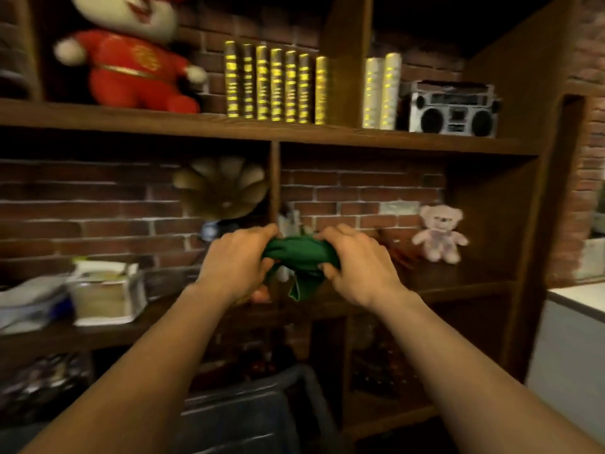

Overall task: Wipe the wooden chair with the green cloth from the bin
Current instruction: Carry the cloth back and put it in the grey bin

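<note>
Room: a dark wooden shelf unit stands against a red brick wall, seen through some motion blur.
Top shelf, left: a red and white plush doll sits upright.
Top shelf, middle: a row of dark books with gold bands stands upright, just left of a wooden divider.
Top shelf, right: two pale books stand beside a silver boombox.
Middle shelf, left: a stack of papers and books lies flat near the shelf edge.
Middle shelf, centre: a brass gramophone horn rises just left of the thin upright post.
Middle shelf, right: a small pale pink teddy bear sits against the brick.
Far right: a white counter shows at the edge of the view.
Near, bottom centre: a dark bin sits low between the two forearms; its contents cannot be made out.
Cloth: the green cloth is bunched up in the air in front of the middle shelf, between the two hands, with a loose corner hanging down.
Left hand: fingers are curled closed on the left end of the cloth.
Right hand: fingers pinch the right end of the cloth, thumb underneath.
Arms: both bare forearms reach forward from the bottom corners.
Chair: not in view.
</note>
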`<control>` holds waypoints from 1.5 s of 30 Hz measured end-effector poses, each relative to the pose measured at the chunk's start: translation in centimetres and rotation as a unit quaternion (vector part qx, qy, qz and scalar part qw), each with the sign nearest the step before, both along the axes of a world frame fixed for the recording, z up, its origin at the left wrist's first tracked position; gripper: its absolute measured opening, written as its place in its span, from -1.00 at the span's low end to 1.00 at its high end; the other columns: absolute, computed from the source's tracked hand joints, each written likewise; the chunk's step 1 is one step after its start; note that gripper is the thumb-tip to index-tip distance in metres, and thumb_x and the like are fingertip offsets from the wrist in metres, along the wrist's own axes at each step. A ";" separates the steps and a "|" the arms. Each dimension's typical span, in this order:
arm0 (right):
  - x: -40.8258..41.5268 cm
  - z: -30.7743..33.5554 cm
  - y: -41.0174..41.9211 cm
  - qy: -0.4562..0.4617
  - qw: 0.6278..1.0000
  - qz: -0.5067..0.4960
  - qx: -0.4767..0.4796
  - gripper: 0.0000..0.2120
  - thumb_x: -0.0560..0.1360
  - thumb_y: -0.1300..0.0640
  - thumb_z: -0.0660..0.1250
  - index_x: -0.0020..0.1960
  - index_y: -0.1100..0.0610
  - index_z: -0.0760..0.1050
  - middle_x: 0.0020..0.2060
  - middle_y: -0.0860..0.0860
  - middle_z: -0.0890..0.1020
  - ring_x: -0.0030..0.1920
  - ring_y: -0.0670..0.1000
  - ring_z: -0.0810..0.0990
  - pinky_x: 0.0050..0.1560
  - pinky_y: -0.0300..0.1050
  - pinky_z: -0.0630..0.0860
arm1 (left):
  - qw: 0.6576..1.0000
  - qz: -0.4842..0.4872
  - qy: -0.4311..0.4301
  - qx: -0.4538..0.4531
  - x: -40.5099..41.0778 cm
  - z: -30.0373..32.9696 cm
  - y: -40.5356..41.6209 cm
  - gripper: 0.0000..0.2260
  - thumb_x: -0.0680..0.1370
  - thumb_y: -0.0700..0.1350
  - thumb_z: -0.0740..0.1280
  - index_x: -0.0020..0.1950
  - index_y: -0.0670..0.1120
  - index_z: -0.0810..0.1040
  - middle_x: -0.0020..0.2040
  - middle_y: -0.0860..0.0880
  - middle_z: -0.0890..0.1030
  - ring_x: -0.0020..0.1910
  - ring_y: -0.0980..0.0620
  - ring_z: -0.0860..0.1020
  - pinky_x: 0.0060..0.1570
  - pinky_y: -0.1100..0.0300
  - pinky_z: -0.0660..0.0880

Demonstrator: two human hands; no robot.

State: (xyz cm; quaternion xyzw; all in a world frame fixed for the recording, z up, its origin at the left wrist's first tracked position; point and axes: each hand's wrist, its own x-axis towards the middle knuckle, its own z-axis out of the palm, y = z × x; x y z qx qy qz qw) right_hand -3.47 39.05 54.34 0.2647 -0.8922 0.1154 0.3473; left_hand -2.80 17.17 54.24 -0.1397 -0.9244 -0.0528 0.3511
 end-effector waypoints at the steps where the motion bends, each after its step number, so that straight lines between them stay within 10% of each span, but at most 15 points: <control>1: -0.5 -0.2 -2.7 -0.003 1.000 0.016 0.001 -0.59 0.46 0.05 0.42 0.27 -0.06 0.43 0.11 -0.01 0.53 0.12 0.15 0.54 -0.03 0.08 0.55 | 1.000 0.013 -0.002 0.001 0.5 -0.1 -2.6 -0.72 0.48 -0.03 0.38 0.15 0.15 0.42 0.07 0.03 0.61 0.04 -0.15 0.58 -0.18 -0.04 0.49; 11: -2.6 -2.4 -22.0 -0.016 0.990 0.141 0.012 -0.60 0.48 0.03 0.42 0.28 -0.07 0.42 0.11 -0.02 0.52 0.09 0.14 0.54 -0.11 0.06 0.53 | 0.989 0.148 -0.004 0.001 4.2 -2.2 -20.5 -0.79 0.47 -0.04 0.39 0.02 0.07 0.40 -0.09 -0.04 0.63 -0.11 -0.22 0.58 -0.30 0.02 0.38; 24: -9.2 -7.9 -22.8 -0.061 0.981 0.184 0.005 -0.63 0.49 0.05 0.43 0.27 -0.04 0.46 0.14 -0.02 0.56 0.12 0.10 0.56 -0.08 -0.05 0.42 | 0.985 0.162 -0.057 -0.007 -1.1 -7.4 -21.2 -0.76 0.48 -0.06 0.40 0.06 0.00 0.40 -0.06 -0.13 0.63 -0.11 -0.28 0.58 -0.29 0.03 0.32; 45: -9.5 -37.7 -23.6 -0.393 0.912 0.083 0.082 -0.62 0.49 0.07 0.44 0.27 -0.07 0.45 0.20 0.00 0.54 0.17 0.14 0.55 0.03 0.05 0.50 | 0.912 0.147 -0.372 0.091 -3.7 -39.0 -21.9 -0.61 0.51 -0.04 0.38 0.33 0.15 0.45 0.26 -0.03 0.59 0.16 -0.16 0.58 0.05 -0.03 0.49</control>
